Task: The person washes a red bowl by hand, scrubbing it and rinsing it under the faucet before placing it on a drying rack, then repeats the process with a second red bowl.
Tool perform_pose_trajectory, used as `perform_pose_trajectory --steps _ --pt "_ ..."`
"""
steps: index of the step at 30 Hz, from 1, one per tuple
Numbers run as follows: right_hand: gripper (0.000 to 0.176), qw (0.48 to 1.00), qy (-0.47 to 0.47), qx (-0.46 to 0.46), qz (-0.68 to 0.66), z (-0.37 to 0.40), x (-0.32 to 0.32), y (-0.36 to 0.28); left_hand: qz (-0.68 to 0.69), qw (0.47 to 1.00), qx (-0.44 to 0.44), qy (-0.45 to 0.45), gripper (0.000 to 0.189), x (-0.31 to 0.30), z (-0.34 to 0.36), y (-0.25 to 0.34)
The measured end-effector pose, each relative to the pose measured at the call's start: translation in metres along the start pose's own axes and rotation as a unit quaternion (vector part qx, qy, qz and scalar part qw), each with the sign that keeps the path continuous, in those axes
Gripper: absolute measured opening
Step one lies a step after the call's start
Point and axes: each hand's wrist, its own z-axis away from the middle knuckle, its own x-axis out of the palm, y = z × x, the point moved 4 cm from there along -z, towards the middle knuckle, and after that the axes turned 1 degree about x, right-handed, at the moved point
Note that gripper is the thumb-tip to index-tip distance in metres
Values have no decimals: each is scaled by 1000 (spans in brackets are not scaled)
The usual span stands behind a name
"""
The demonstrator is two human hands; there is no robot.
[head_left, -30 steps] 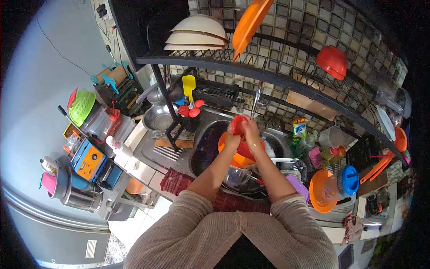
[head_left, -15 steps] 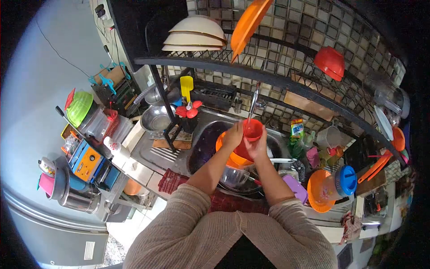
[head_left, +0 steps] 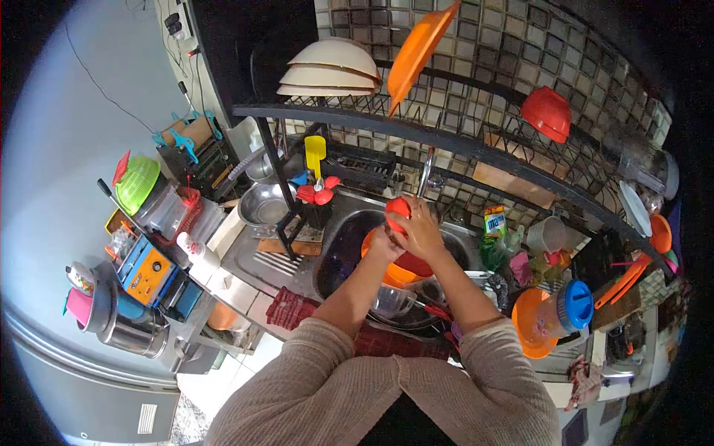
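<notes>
Both hands are on a small red cup (head_left: pixel 399 212), held above the sink (head_left: pixel 343 241) just in front of the faucet (head_left: pixel 426 175). My left hand (head_left: pixel 384 244) grips it from below and the left, its fingers partly hidden. My right hand (head_left: pixel 421 229) wraps over the cup's right side, fingers pointing away from me. The cup's opening is turned out of sight. Beneath the hands, an orange basin (head_left: pixel 400 275) sits in the sink with something red inside it. A clear container (head_left: pixel 391 301) lies nearer to me, partly behind my arms.
A black dish rack (head_left: pixel 357 119) spans the sink, carrying cream bowls (head_left: pixel 331 68), an orange plate (head_left: pixel 418 56) and red bowls (head_left: pixel 547 113). To the right stand an orange dish (head_left: pixel 529 320) and a blue-lidded pitcher (head_left: pixel 573 306). A metal bowl (head_left: pixel 264 206) sits left.
The cup has turned so its opening no longer shows, and it has shifted slightly left. My right hand has moved from its lower right side to over it.
</notes>
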Motion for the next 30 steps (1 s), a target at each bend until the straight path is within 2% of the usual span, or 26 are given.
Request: perform_pose_trajectory --steps 1,3,4,6,7,9,10,11,12,13,14,15,16,17,18,19,20,21,22,23,24,25,26,27,29,30 --pt "42 999 28 -18 -14 5 2 -2 2 1000 1 -2 29 5 4 -2" --pt "41 997 55 -38 -26 15 8 -3 23 990 26 -136 34 25 15 -9" --pt "41 992 82 4 -94 21 11 0 24 990 28 -137 34 20 10 -15" --pt "36 962 140 84 -220 34 19 7 -42 998 -29 -40 37 -1 -1 -33" --pt "36 962 139 82 -221 35 27 14 -40 998 -27 -41 37 -6 -3 -37" --pt "33 882 227 192 -365 48 39 41 -26 999 -20 -28 31 -21 -9 -44" --pt "37 812 225 240 -482 46 43 46 -94 992 0 82 29 -36 -17 -38" --pt "37 812 223 243 -482 47 41 47 -93 992 -3 84 29 -44 -23 -36" --pt "40 651 153 350 -655 49 42 42 -143 984 46 98 28 -50 -21 -25" --pt "44 443 73 433 -782 50 48 31 -192 970 94 112 26 -53 -13 -14" --pt "49 387 23 450 -804 50 66 37 -191 970 92 116 26 -55 -6 -6" --pt "49 384 21 452 -805 49 72 36 -286 942 136 106 35 -47 8 8" --pt "47 344 28 459 -818 47 77 33 -378 903 181 95 44 -46 18 20" --pt "46 304 33 464 -831 44 82 29 -377 902 185 97 44 -49 29 31" --pt "46 301 20 427 -852 40 87 27 -568 775 262 85 40 -46 39 46" --pt "46 302 15 423 -854 32 77 13 -726 603 324 71 36 -29 63 58" --pt "47 449 30 415 -791 24 65 6 -756 556 335 90 29 -22 86 60" --pt "49 583 47 396 -707 16 49 -3 -756 553 338 94 29 -20 103 64" --pt "45 660 4 393 -640 10 42 0 -783 513 339 87 27 -19 113 66" --pt "45 659 4 390 -643 9 41 6 -810 472 339 78 25 -18 123 69" --pt "42 873 18 234 -427 0 28 9 -796 495 346 43 23 -18 130 72" --pt "38 985 33 54 -159 -8 16 -3 -798 491 347 43 23 -25 131 75" --pt "36 998 56 -9 -10 -1 11 -10 -771 509 382 25 22 -29 132 77" --pt "36 998 61 -8 -8 -1 7 -13 -742 525 416 5 21 -31 133 78" --pt "36 993 112 33 34 -2 -5 -11 -738 518 433 9 28 -30 141 79" --pt "34 980 124 128 -88 -2 21 18 -763 495 413 40 33 -32 141 81"
